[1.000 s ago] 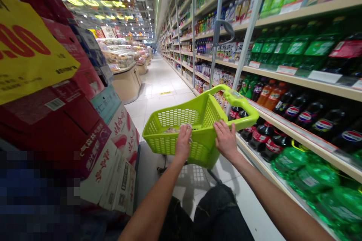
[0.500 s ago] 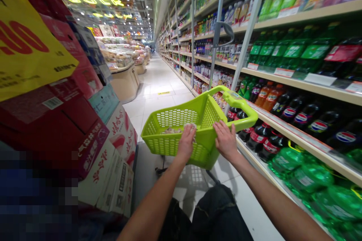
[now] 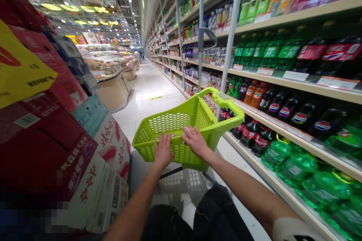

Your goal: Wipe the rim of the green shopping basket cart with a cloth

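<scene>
A lime-green shopping cart [image 3: 206, 152] with a perforated basket stands in front of my knees, its handle toward the shelves. My left hand [image 3: 164, 152] lies over the near rim, fingers stretched into the basket. Farther right on that same rim rests my right hand [image 3: 195, 142], its fingers extended and slightly apart. Something pale and small shows behind the fingertips of both hands inside the basket, mostly hidden, and I cannot make out what it is.
Along the right, shelves hold green soda bottles [image 3: 287, 53], cola bottles [image 3: 291, 107] and large green bottles [image 3: 298, 165]. Stacked drink cartons [image 3: 109, 139] with a yellow price sign [image 3: 22, 67] stand close on the left. A long tiled aisle [image 3: 149, 83] passes wooden display counters [image 3: 111, 90].
Both hands have slid left along the basket's near rim. The pale thing at my left hand no longer shows clearly there. The view has turned slightly right.
</scene>
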Tool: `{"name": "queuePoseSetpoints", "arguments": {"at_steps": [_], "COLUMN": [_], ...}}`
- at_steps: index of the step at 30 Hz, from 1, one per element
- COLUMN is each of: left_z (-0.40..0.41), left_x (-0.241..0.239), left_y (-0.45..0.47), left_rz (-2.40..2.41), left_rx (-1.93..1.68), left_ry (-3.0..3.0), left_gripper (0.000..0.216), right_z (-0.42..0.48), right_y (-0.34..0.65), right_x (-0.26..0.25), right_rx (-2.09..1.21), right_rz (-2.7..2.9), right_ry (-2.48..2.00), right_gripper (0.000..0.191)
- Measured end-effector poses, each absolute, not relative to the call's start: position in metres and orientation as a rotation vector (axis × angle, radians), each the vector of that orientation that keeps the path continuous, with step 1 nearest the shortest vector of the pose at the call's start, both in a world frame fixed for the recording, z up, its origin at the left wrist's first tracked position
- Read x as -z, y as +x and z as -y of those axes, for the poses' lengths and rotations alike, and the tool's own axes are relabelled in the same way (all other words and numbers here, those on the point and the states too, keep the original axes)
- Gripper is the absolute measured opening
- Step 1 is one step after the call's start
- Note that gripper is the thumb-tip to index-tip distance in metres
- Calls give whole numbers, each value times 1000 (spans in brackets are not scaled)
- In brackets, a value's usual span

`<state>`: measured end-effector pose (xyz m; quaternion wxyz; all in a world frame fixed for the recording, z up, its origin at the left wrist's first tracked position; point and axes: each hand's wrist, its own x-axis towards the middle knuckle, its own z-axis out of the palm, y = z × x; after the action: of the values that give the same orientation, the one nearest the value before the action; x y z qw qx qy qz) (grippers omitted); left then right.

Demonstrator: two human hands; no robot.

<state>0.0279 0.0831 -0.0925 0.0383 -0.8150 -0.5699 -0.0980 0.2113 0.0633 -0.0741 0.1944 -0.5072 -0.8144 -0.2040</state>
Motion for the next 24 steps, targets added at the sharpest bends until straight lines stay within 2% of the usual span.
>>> {"name": "queuePoseSetpoints", "arguments": {"at_steps": [3,8,10,14,17,24], "left_z": [-81,-78,-76,-71,-69,-66], "left_x": [92,95,96,98,100,105], "left_y": [31,42,47,50,40,32], "left_rz": [1728,1771,1750,1662,1635,1764], "left_rx": [298,359,380,381,394,429], "left_ry": [-2496,-2503,-2509,-2553,-2544,-2484], "left_gripper": [70,71,70,68,66,65], "right_z": [-54,-38,-42,-58,-61,-53], "right_y": [266,357,351,288,283,381], "right_x": [59,16,17,45,49,28], "right_rx": [660,753,696,527,524,723], "right_rz": [2161,1682,1655,2063,2194,1609], "right_ry": [-1457,-1775,-1817,-1669,-1587,-1771], "right_gripper": [31,39,42,39,37,44]}}
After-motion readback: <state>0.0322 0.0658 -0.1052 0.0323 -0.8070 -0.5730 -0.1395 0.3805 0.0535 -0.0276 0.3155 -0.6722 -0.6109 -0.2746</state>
